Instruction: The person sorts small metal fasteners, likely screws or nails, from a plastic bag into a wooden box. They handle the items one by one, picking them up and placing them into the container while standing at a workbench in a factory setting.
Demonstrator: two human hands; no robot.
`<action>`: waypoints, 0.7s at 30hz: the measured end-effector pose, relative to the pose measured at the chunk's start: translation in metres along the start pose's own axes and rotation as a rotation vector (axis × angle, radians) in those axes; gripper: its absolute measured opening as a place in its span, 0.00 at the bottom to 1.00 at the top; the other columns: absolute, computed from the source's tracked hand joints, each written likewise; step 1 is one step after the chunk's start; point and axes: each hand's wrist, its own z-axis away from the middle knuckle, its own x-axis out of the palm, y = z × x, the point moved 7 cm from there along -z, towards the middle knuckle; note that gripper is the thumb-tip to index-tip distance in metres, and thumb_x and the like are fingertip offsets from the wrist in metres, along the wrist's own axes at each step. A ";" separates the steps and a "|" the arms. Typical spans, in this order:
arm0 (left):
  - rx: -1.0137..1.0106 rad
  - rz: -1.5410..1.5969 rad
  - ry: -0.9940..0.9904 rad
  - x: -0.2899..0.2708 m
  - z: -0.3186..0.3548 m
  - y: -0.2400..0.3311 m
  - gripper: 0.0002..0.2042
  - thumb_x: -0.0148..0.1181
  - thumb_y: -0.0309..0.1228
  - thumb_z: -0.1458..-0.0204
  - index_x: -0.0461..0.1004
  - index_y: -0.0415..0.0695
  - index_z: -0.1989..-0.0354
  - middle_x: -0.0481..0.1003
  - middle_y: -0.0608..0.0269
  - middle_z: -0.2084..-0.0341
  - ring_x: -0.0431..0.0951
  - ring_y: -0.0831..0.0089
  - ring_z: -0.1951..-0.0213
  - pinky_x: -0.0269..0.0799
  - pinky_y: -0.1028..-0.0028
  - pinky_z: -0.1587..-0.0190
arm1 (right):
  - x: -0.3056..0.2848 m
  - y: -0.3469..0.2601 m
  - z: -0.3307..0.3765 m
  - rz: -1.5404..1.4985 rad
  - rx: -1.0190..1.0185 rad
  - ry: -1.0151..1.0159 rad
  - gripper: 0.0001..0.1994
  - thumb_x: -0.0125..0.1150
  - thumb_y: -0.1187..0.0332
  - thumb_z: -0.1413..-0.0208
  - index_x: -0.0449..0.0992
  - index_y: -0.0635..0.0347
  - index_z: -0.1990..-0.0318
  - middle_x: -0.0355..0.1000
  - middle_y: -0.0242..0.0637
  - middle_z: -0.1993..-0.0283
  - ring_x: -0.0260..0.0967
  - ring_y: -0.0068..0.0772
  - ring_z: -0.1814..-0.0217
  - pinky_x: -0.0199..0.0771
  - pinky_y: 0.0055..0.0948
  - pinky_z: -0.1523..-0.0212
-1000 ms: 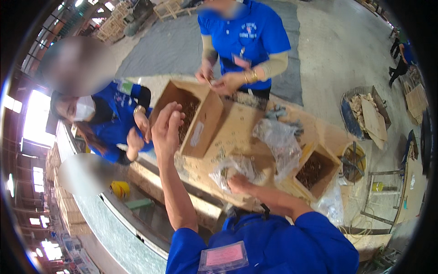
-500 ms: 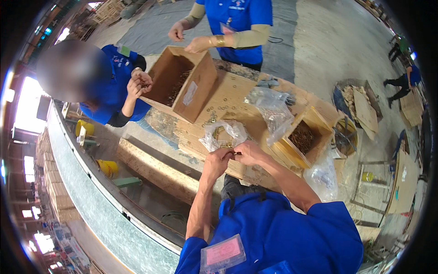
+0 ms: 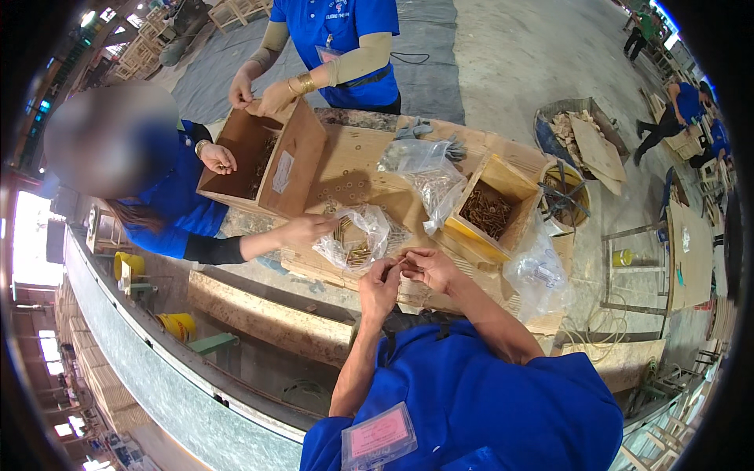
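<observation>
My left hand [image 3: 379, 289] and my right hand [image 3: 432, 269] meet in front of me above the near edge of the wooden table, fingertips pinched together. Between them is a small, thin, brownish piece, too small to make out. Just beyond my left hand lies an open clear plastic bag [image 3: 373, 222] with brass-coloured bolts [image 3: 358, 253] in it. A co-worker's hand [image 3: 309, 228] reaches to the bag's left side. To the right of my hands stands a small wooden box [image 3: 514, 206] holding many bronze-coloured screws or bolts [image 3: 484, 212].
A large wooden box [image 3: 297, 161] with fasteners stands at the table's left, two co-workers' hands over it. Metal rings [image 3: 345, 191] lie scattered on the tabletop [image 3: 349, 149]. Beyond are another clear bag [image 3: 432, 177] and grey gloves [image 3: 414, 129]; a plastic bag [image 3: 538, 271] hangs at right.
The co-worker at left has brought one hand across to the bag of bolts. My hands stay together, with the fingers slightly shifted. The whole view has turned a little.
</observation>
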 end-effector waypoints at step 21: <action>0.248 -0.499 -0.022 0.020 -0.006 0.016 0.18 0.54 0.28 0.45 0.64 0.48 0.45 0.77 0.47 0.70 0.78 0.49 0.74 0.73 0.56 0.75 | 0.015 -0.009 -0.005 -0.176 -0.010 -0.001 0.17 0.55 0.73 0.40 0.69 0.62 0.44 0.73 0.36 0.49 0.72 0.29 0.52 0.74 0.33 0.50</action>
